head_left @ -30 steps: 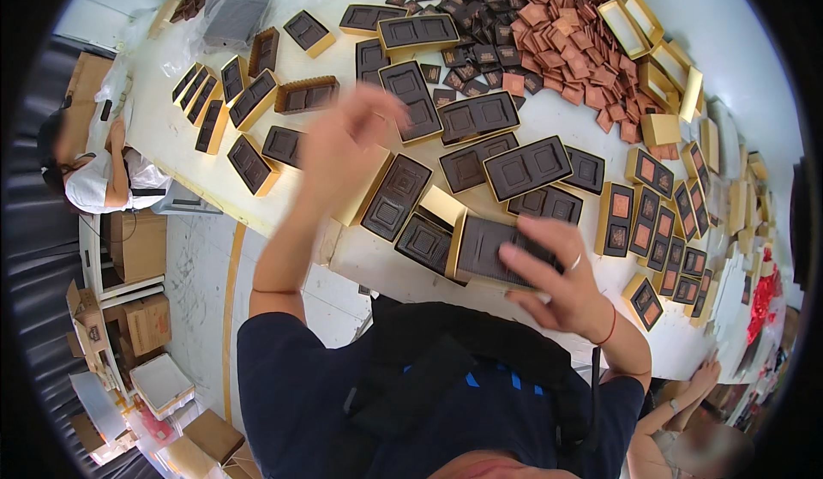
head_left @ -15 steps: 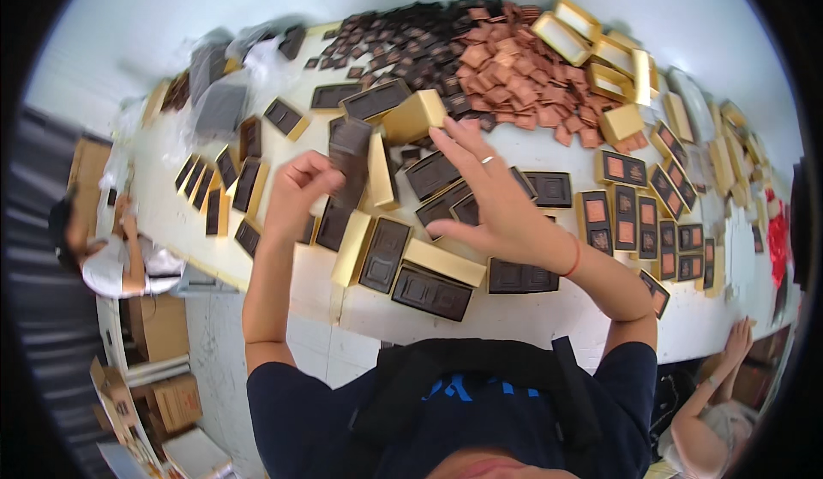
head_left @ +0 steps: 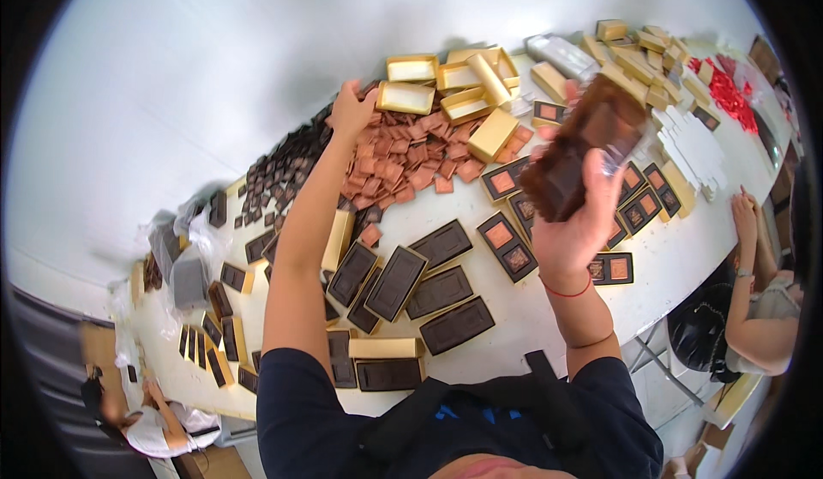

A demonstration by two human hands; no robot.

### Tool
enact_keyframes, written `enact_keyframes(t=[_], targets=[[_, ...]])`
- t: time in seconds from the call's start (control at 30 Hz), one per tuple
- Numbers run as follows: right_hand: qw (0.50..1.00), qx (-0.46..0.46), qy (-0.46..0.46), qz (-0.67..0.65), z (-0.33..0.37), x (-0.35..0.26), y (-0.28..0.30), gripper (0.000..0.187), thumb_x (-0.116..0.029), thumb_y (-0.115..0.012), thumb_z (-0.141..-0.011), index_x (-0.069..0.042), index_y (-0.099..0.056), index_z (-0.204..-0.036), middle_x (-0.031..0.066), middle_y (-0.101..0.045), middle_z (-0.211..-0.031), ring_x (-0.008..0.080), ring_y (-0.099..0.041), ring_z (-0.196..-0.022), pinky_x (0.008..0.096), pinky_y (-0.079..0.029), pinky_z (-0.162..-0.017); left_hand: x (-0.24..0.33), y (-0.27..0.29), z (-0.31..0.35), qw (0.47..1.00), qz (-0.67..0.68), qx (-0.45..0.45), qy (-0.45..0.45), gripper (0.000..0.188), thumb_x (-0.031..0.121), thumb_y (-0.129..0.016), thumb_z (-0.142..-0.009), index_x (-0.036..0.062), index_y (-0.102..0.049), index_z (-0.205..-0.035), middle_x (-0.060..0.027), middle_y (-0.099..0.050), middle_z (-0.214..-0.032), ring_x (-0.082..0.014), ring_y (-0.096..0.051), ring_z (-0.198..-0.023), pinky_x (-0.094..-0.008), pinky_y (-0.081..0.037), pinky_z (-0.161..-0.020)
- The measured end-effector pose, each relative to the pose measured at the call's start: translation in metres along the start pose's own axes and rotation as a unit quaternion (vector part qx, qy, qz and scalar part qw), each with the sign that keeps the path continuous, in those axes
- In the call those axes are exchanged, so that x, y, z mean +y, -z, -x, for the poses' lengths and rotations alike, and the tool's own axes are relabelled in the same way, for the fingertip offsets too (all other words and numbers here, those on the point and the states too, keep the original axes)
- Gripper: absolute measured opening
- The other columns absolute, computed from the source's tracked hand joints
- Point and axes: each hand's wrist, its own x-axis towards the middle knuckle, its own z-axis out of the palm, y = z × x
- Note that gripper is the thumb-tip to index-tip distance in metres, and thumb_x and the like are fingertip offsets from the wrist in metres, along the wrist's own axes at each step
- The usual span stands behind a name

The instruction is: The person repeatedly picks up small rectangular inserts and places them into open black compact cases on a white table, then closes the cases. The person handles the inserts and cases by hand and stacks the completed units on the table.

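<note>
Raised over the right part of the table, my right hand (head_left: pixel 587 213) grips a brown plastic tray insert (head_left: pixel 583 153), which is tilted and slightly blurred. My left hand (head_left: pixel 350 112) is stretched far across the table, thumb and fingers apart, beside the left edge of an open gold box (head_left: pixel 406 98). Below that hand spreads a heap of orange-brown square packets (head_left: pixel 403 157), with dark square packets (head_left: pixel 291 157) to its left. Gold boxes fitted with dark trays (head_left: pixel 399 282) lie in front of me, some leaning on others.
Boxes with orange and dark squares (head_left: pixel 507 246) stand to the right of centre. Farther right are stacked gold boxes (head_left: pixel 639 60), white strips (head_left: pixel 690 149) and red material (head_left: pixel 727 93). Grey pieces in clear plastic (head_left: pixel 189 280) lie left. A person sits at each side.
My view has turned to the right. My left hand has gone from the trayed boxes to the far gold boxes. My right hand, empty before, now holds a brown tray insert.
</note>
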Motion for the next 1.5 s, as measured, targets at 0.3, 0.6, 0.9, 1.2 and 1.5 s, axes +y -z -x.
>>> enact_keyframes(t=[0.3,0.6,0.9,1.2,1.5], targets=[[0.978,-0.035,0.177,0.105,-0.026,-0.031,0.033,0.068,-0.056,-0.036,-0.105,-0.006,-0.033,-0.152,0.0157,-0.05,-0.146,0.0157,-0.055,-0.087,0.0295,-0.048,-0.075,0.041,-0.003,0.018,0.997,-0.049,0.047,-0.044,0.022,0.021,-0.065,-0.089,0.0029,-0.056,-0.08,-0.0142,-0.066,-0.085,-0.0281,-0.062,-0.099,-0.043,-0.05,-0.078],[0.898,-0.413,0.025,0.147,0.032,-0.003,0.0,0.04,-0.013,-0.075,-0.086,-0.002,-0.065,-0.122,0.0211,-0.061,-0.132,0.0258,-0.065,-0.106,0.0332,-0.052,-0.091,0.157,0.175,0.329,0.949,0.278,-0.107,0.1,0.037,0.002,-0.048,-0.086,0.0006,-0.049,-0.123,-0.0086,-0.059,-0.116,-0.0148,-0.054,-0.107,-0.0309,-0.042,-0.098],[0.618,-0.724,0.023,0.307,0.111,-0.019,0.049,0.052,-0.015,-0.084,-0.065,-0.013,-0.072,-0.116,0.0121,-0.066,-0.127,0.0262,-0.062,-0.081,0.035,-0.051,-0.07,0.184,0.151,0.488,0.86,0.414,-0.004,0.298,0.035,0.033,-0.048,-0.105,0.0003,-0.052,-0.118,-0.0067,-0.057,-0.103,-0.0114,-0.054,-0.094,-0.0267,-0.045,-0.085],[0.593,-0.716,0.054,0.365,0.126,-0.034,0.054,0.033,-0.025,-0.081,-0.075,-0.011,-0.071,-0.103,0.0093,-0.062,-0.129,0.0273,-0.063,-0.099,0.0372,-0.05,-0.075,0.194,0.129,0.475,0.841,0.431,-0.158,0.288,0.028,0.023,-0.056,-0.103,0.0045,-0.049,-0.123,-0.0081,-0.056,-0.104,-0.0087,-0.056,-0.076,-0.0236,-0.047,-0.057],[0.636,-0.671,0.035,0.379,0.156,-0.039,0.144,0.037,-0.032,-0.078,-0.082,-0.017,-0.07,-0.114,0.0043,-0.062,-0.129,0.0206,-0.063,-0.109,0.0342,-0.045,-0.078,0.163,0.089,0.494,0.879,0.316,-0.355,0.036,0.08,0.023,-0.085,-0.077,0.0054,-0.041,-0.141,-0.0158,-0.051,-0.133,-0.0372,-0.051,-0.124,-0.0418,-0.043,-0.105]])
